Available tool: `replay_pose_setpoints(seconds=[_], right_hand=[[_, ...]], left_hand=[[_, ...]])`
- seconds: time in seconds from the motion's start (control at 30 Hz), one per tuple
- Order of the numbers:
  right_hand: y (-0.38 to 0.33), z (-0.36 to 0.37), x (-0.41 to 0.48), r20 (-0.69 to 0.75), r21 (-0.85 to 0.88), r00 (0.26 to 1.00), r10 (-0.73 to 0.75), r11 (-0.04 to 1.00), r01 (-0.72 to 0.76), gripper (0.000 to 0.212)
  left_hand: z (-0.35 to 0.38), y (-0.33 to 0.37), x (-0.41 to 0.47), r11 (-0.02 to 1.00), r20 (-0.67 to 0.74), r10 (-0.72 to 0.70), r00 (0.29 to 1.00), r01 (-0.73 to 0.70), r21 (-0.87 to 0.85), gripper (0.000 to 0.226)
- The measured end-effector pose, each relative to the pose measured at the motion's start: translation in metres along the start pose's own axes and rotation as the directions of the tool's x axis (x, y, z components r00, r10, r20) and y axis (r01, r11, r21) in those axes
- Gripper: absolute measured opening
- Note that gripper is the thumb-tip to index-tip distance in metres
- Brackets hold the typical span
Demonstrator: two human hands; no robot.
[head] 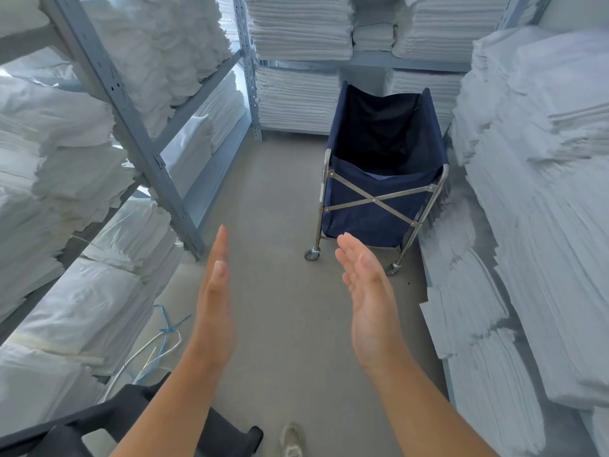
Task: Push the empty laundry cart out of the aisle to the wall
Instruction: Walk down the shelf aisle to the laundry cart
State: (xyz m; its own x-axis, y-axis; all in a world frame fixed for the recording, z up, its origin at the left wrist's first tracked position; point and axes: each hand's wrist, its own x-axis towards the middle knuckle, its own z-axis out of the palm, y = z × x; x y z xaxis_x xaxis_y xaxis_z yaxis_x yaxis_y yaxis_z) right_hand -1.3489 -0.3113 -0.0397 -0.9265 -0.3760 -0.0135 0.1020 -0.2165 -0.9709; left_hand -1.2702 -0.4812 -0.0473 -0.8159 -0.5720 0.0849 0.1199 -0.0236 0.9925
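The laundry cart (pixel 379 192) is a navy fabric bin on a crossed metal frame with small caster wheels. It stands at the far right of the aisle, close against the stacked linen, and its inside looks dark and empty. My left hand (pixel 214 308) is held out flat, edge-on, fingers straight, holding nothing. My right hand (pixel 369 298) is open with the palm turned inward, just short of the cart's near lower corner and not touching it.
Grey metal shelving (pixel 131 127) packed with folded white linen lines the left and the back. Tall linen stacks (pixel 527 225) fill the right side. Blue and white cords (pixel 161 344) lie on the grey floor at lower left, beside a dark object (pixel 99 420).
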Motion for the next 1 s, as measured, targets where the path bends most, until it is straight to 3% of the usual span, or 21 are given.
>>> replay_pose_setpoints(seconds=[0.47,1.0], right_hand=[[0.005,0.041,0.114,0.014,0.001,1.000,-0.003,1.000,0.003,0.061],[0.011,0.048,0.280,0.061,0.029,0.997,0.051,0.998,-0.053,0.059]], left_hand=[[-0.012,-0.010,0.119,1.000,0.012,-0.009,1.000,0.009,-0.004,0.064],[0.022,-0.030,0.273,0.999,-0.042,-0.022,0.999,0.023,0.026,0.063]])
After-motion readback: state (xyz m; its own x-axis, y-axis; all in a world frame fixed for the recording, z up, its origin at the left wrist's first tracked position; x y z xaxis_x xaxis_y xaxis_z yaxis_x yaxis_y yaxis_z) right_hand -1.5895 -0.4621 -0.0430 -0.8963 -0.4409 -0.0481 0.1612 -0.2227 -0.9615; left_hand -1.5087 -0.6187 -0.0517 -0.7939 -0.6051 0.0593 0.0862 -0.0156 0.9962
